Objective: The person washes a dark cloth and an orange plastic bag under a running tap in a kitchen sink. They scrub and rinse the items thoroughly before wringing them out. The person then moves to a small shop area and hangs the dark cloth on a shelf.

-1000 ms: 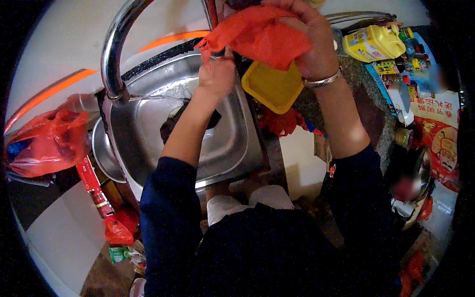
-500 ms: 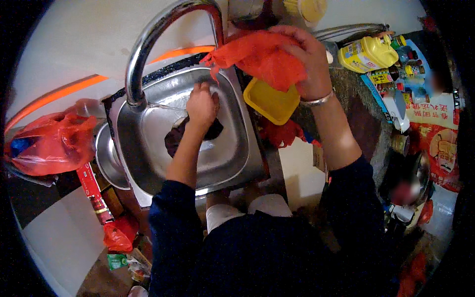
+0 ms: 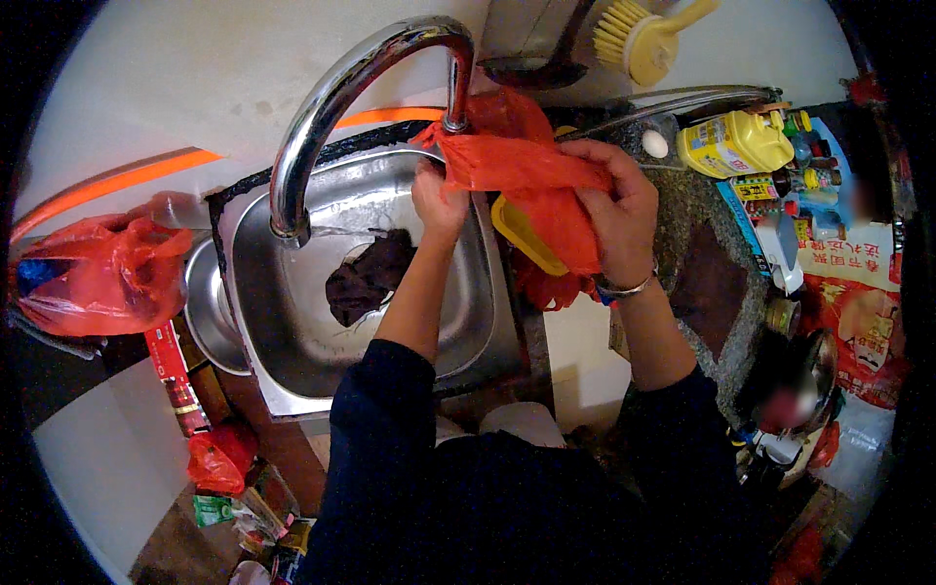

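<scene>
A red plastic bag (image 3: pixel 517 168) is stretched out beneath the faucet mouth, over the right side of the sink. My right hand (image 3: pixel 621 210) grips its right end, fingers and thumb closed on the plastic. Just under the bag's left end is my left hand (image 3: pixel 439 202), fingers curled; the bag's edge touches it, but what lies in the fingers is hidden. A dark wet cloth (image 3: pixel 366 281) lies crumpled on the floor of the steel sink (image 3: pixel 283 356), left of my left forearm. Partly behind the bag sits a yellow plastic basin (image 3: pixel 522 237).
The chrome faucet (image 3: pixel 327 93) arches over the sink. A steel bowl (image 3: pixel 213 310) and a filled red bag (image 3: pixel 107 278) sit left. On the right counter are an egg (image 3: pixel 654 143), a yellow jug (image 3: pixel 736 144) and several bottles. A yellow scrub brush (image 3: pixel 651 49) hangs on the wall.
My left hand has moved up and right, from above the cloth to the bag's edge. The right hand and bag have come lower and nearer. The view has shifted.
</scene>
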`<state>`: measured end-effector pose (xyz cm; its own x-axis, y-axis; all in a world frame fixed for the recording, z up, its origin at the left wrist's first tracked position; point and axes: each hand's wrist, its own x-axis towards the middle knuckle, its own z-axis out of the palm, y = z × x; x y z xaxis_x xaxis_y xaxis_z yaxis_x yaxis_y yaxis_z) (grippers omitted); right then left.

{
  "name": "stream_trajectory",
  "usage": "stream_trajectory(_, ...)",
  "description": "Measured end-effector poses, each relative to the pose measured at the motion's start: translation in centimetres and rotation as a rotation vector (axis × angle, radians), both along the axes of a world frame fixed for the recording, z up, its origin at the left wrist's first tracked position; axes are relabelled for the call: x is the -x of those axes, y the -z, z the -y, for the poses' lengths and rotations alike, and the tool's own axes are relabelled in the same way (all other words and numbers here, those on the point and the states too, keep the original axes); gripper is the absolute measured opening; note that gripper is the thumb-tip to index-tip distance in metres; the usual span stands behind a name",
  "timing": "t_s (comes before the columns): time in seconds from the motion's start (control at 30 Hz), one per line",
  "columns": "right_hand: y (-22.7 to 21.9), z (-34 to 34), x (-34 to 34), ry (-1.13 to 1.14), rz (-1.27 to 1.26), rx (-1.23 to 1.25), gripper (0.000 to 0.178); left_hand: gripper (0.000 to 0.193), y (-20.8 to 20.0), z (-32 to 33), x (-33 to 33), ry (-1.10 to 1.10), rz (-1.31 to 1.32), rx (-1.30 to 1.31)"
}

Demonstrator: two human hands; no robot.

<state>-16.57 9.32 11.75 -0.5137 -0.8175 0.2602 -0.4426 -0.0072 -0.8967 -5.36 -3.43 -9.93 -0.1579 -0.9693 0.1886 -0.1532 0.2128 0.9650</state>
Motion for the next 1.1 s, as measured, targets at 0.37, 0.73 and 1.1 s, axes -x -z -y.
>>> stream_trajectory(0.37, -0.2, 0.1, 1.1, 0.004, 0.098, -0.004, 0.028, 0.031, 0.9, 1.3, -5.5, 0.01, 0.254, -0.171)
stream_trajectory(0.73, 1.0, 0.4, 1.9, -0.007, 0.15, -0.053, 0.028, 0.032, -3.0, -1.8, -14.6, 0.584, 1.134, 0.25)
stream_trajectory(1.1, 0.2, 2.3, 2.5, -0.208, 0.988, 0.211, 0.029, 0.029, -4.8, -0.3, -8.1, -0.093, 0.188, -0.24)
